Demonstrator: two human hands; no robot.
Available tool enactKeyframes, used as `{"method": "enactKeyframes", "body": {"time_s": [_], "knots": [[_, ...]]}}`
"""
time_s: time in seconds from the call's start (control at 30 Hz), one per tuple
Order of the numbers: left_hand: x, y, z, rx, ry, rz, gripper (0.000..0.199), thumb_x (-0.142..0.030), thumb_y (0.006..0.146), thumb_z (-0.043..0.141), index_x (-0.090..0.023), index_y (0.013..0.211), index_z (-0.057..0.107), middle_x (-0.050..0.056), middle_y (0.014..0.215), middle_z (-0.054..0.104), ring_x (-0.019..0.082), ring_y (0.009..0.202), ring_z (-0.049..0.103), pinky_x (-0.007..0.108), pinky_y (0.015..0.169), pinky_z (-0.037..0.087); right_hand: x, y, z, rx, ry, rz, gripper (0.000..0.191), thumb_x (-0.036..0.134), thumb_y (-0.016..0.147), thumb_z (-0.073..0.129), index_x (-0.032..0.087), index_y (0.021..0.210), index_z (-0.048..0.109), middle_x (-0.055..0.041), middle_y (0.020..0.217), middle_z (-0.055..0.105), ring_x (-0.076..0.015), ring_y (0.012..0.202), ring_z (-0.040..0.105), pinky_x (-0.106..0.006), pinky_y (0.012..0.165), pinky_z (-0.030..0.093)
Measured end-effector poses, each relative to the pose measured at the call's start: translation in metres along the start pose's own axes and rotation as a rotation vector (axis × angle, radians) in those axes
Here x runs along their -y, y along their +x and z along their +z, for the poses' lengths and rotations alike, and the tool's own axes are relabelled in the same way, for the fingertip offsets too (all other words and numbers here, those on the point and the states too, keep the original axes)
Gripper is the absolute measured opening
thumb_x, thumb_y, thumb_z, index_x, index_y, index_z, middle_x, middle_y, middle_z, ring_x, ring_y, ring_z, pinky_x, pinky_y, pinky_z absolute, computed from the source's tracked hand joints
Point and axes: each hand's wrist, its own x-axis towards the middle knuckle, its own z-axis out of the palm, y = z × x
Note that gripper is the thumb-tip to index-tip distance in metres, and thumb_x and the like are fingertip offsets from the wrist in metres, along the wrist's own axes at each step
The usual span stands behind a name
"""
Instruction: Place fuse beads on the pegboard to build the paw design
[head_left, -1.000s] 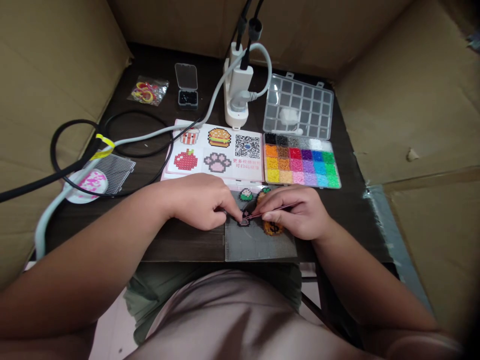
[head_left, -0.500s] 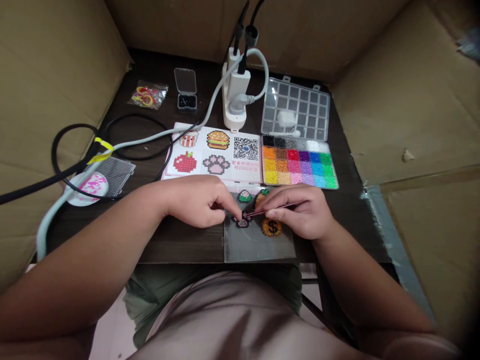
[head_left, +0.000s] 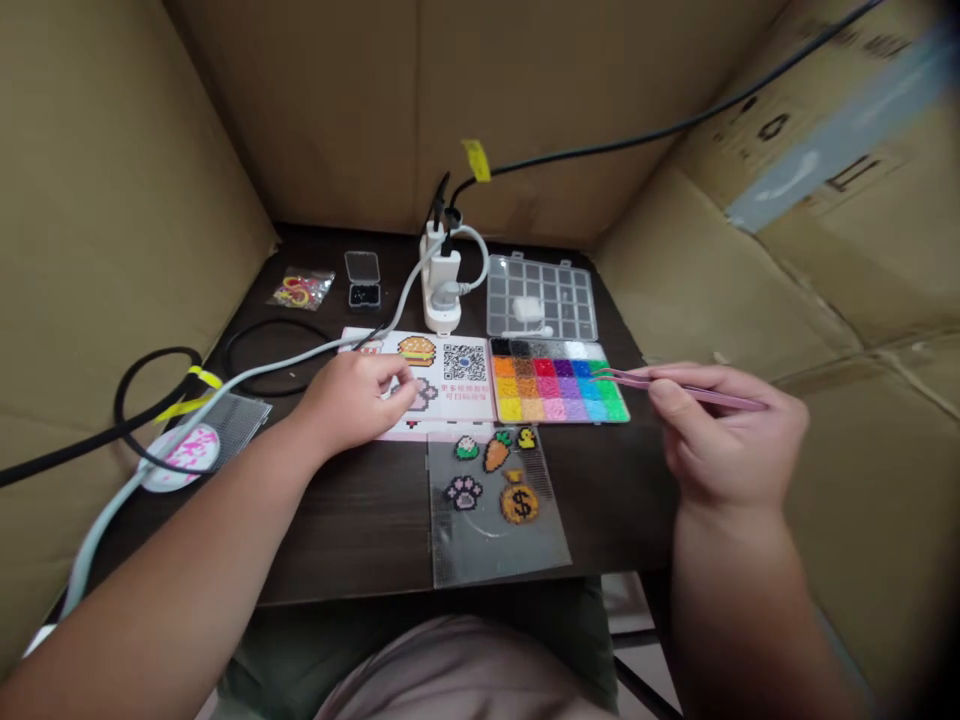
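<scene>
My right hand [head_left: 731, 435] is raised to the right of the bead box [head_left: 559, 385], closed round pink tweezers [head_left: 697, 390]. The tweezers' tips point left, over the blue and green compartments. Over the pattern sheet [head_left: 469, 400] is my left hand [head_left: 360, 395], its fingers loosely curled, thumb and forefinger apart, with nothing seen in it. A clear pegboard [head_left: 495, 555] lies in front of me. On it are bead figures: a pink and black paw [head_left: 464, 492], a dollar money bag [head_left: 519, 500], a carrot [head_left: 497, 452], a yellow duck [head_left: 526, 437] and a green and white figure [head_left: 466, 447].
Behind the sheet stands a white power strip [head_left: 441, 310] with cables. A lidded compartment tray [head_left: 541, 290], a small box of black beads [head_left: 364, 295] and a bag of rings [head_left: 301, 290] lie farther back. Cardboard walls [head_left: 352, 110] enclose the table.
Both hands have left the paw on the pegboard. My left hand moved back onto the pattern sheet; my right hand swung right with the tweezers. The view has tilted upward.
</scene>
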Motion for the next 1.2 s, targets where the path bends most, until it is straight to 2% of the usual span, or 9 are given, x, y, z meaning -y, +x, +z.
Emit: {"method": "enactKeyframes", "body": {"time_s": [0.1,0.17,0.27,0.3,0.37,0.57,0.87,1.07,1.2], "knots": [[0.0,0.003,-0.004,0.019,0.042,-0.095,0.032,-0.045,0.088,0.057,-0.024,0.063,0.058,0.001,0.059,0.059,0.017,0.06,0.05,0.032,0.061,0.037,-0.008,0.005,-0.014,-0.088,0.034,0.143,0.017,0.033,0.074,0.095,0.022,0.078,0.083,-0.0068,0.079,0.084,-0.0258,0.077,0.083,-0.038,0.074,0.066],[0.0,0.004,-0.005,0.061,0.075,-0.129,0.033,-0.043,0.087,0.057,-0.025,0.06,0.052,0.001,0.059,0.057,0.018,0.06,0.049,0.033,0.061,0.036,-0.019,0.002,-0.015,-0.103,0.077,0.273,0.024,0.035,0.067,0.097,0.02,0.073,0.08,-0.0072,0.074,0.083,-0.0238,0.067,0.08,-0.034,0.063,0.063],[0.003,0.007,-0.002,0.146,0.116,-0.143,0.036,-0.045,0.088,0.058,-0.026,0.06,0.049,0.002,0.061,0.057,0.02,0.062,0.05,0.035,0.062,0.035,-0.036,-0.009,-0.008,-0.115,0.107,0.397,0.03,0.036,0.059,0.098,0.016,0.069,0.078,-0.0101,0.068,0.081,-0.0102,0.04,0.054,-0.023,0.039,0.038],[0.004,0.007,0.0,0.174,0.121,-0.141,0.036,-0.046,0.089,0.058,-0.026,0.06,0.048,0.002,0.062,0.058,0.02,0.063,0.051,0.035,0.062,0.035,-0.041,-0.013,-0.005,-0.114,0.132,0.434,0.031,0.036,0.058,0.098,0.016,0.069,0.077,-0.0109,0.068,0.081,-0.0074,0.037,0.046,-0.022,0.037,0.032],[0.006,0.009,0.002,0.225,0.128,-0.146,0.038,-0.049,0.09,0.057,-0.026,0.061,0.048,0.003,0.062,0.058,0.021,0.064,0.052,0.035,0.062,0.034,-0.046,-0.018,0.001,-0.093,0.163,0.479,0.032,0.037,0.057,0.097,0.015,0.07,0.078,-0.0116,0.068,0.08,-0.0054,0.038,0.04,-0.021,0.037,0.027],[0.006,0.01,0.004,0.298,0.17,-0.167,0.037,-0.052,0.091,0.057,-0.025,0.065,0.055,0.004,0.066,0.064,0.022,0.066,0.056,0.035,0.061,0.033,-0.05,-0.023,0.007,0.017,0.076,0.482,0.031,0.041,0.062,0.094,0.015,0.071,0.081,-0.0066,0.059,0.074,-0.0075,0.043,0.043,-0.022,0.042,0.031],[0.007,0.009,0.005,0.314,0.181,-0.134,0.039,-0.055,0.092,0.056,-0.026,0.067,0.059,0.005,0.067,0.066,0.023,0.068,0.057,0.035,0.062,0.034,-0.058,-0.027,0.004,0.076,-0.011,0.38,0.037,0.052,0.069,0.093,0.018,0.075,0.079,-0.0079,0.067,0.078,-0.0127,0.046,0.056,-0.025,0.041,0.04],[0.006,0.009,0.004,0.321,0.192,-0.125,0.039,-0.055,0.092,0.057,-0.026,0.066,0.058,0.005,0.067,0.066,0.023,0.067,0.056,0.035,0.062,0.034,-0.058,-0.027,0.006,-0.036,0.044,0.414,0.035,0.047,0.065,0.094,0.017,0.071,0.079,-0.0047,0.058,0.072,-0.0088,0.041,0.045,-0.023,0.039,0.033],[0.006,0.009,0.004,0.336,0.199,-0.12,0.04,-0.056,0.094,0.054,-0.026,0.067,0.057,0.006,0.069,0.067,0.024,0.069,0.058,0.035,0.062,0.034,-0.058,-0.026,0.006,-0.083,0.092,0.476,0.032,0.041,0.059,0.096,0.016,0.069,0.079,-0.0057,0.059,0.072,-0.0075,0.042,0.044,-0.022,0.04,0.031]]}}
